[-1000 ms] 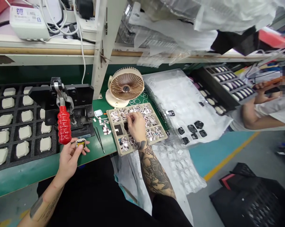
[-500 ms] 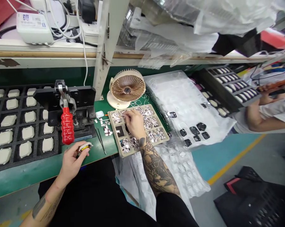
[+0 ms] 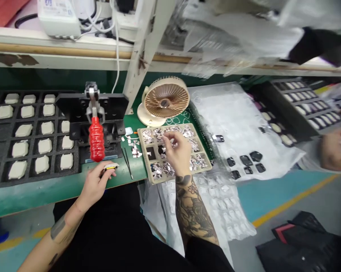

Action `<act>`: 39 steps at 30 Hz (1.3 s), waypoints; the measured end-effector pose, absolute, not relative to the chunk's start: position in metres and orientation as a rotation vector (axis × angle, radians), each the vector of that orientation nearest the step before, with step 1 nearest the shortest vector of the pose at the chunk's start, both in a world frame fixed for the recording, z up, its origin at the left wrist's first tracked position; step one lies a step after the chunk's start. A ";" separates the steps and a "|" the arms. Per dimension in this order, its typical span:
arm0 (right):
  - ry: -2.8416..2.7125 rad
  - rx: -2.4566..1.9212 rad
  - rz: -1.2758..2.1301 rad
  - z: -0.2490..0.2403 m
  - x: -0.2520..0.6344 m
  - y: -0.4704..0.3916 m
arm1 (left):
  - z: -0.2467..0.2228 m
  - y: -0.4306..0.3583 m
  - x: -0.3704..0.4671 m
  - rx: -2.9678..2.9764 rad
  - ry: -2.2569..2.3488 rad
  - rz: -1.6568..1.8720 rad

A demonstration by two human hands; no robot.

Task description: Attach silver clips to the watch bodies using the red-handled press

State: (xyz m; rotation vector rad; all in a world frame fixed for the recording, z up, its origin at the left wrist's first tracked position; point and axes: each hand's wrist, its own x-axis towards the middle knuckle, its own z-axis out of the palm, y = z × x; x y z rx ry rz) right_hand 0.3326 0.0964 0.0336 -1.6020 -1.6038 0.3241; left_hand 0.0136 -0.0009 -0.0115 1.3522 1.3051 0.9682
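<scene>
Small case (image 3: 111, 166), yellow showing at its side, is pinched in L hand's (image 3: 95, 182) fingertips, near the green bench's (image 3: 138, 174) front edge. R hand (image 3: 178, 153) is over the parts tray (image 3: 164, 179), fingers curled; can't tell on my feed if it's holding anything. Tweezers (image 3: 127, 163) lie btwn case & tray. Farther out: red-handled press (image 3: 97, 139), fan (image 3: 166, 102), foam tray (image 3: 76, 160) w/ pale blocks.

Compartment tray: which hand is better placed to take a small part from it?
Right, probably: the right hand is over the tray; whether it pinches anything is unclear. The left hand holds a small case, left of the tray.
</scene>
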 end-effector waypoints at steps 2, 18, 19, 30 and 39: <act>-1.498 -1.504 0.429 0.033 0.308 0.077 | -0.008 -0.001 0.015 1.380 1.313 0.932; -1.770 -1.062 0.952 0.019 0.211 0.039 | 0.002 -0.001 0.017 1.538 1.338 0.923; -1.825 -1.050 0.963 0.020 0.213 0.039 | 0.002 0.000 0.016 1.530 1.339 0.920; -2.242 -0.878 0.558 0.003 0.211 0.026 | -0.002 0.003 0.005 1.470 1.260 0.904; -1.983 -1.195 0.452 -0.036 0.233 -0.070 | -0.011 0.007 0.006 1.507 1.368 1.318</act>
